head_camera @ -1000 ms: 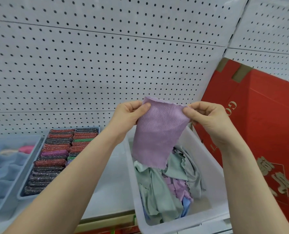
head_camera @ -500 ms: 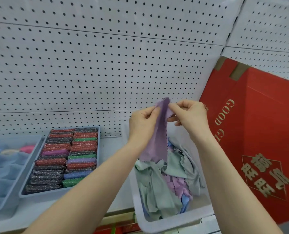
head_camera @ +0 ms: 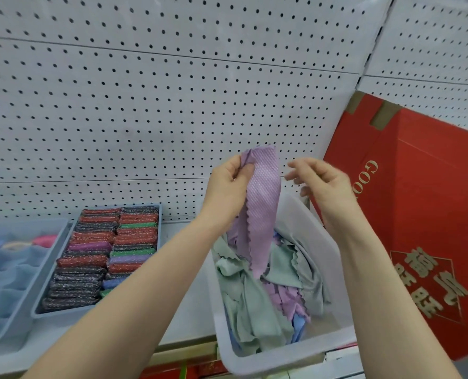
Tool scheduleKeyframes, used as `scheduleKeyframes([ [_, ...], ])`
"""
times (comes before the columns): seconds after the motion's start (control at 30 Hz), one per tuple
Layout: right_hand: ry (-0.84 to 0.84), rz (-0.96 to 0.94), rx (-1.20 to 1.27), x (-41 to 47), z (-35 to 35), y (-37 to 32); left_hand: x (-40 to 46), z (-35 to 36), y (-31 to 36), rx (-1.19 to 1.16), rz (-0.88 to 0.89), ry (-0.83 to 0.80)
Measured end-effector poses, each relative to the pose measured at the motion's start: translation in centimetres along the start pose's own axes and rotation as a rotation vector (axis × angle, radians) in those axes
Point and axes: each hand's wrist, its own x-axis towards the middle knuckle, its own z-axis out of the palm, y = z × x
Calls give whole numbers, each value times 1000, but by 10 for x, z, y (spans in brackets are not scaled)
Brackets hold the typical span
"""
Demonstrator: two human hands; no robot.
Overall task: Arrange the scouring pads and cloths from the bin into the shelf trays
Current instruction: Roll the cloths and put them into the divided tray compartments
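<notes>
A: Two trays sit on the shelf under the white pegboard, with a red carton at the right. What fills them?

B: One grey tray is packed with rows of glittery scouring pads; the divided tray beside it holds a few rolled cloths at its far end, most cells bare.

A: And the bin?

B: Full of loose green, purple and blue cloths.

A: The hands?

B: Left hand pinches a purple cloth at its top, doubled lengthwise and hanging over the bin. Right hand is just beside it, fingers loosely curled, holding nothing.

A: So which step?

B: Folding, I'd judge. Next the cloth needs folding shorter or rolling, then a carry leftward to a free cell in the divided tray.
</notes>
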Motion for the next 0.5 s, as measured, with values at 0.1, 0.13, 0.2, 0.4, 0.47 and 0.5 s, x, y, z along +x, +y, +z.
scheduleKeyframes([
  [0.1,-420,141,-33,-10,-5,22,7,-4,12,-182,-123,-60],
  [0.13,-492,162,1,-15,-4,27,9,-5,15,-218,-158,-63],
  [0.2,-498,198,109,-18,3,32,12,-5,20,-271,-209,-53],
  [0.4,-229,254,176,-15,16,40,3,-16,-11,-112,-479,-141],
  [0.47,-171,279,137,-15,16,47,-13,-16,-30,12,-495,-227],
  [0.5,-149,294,114,-14,15,52,-18,-15,-37,45,-483,-215],
])
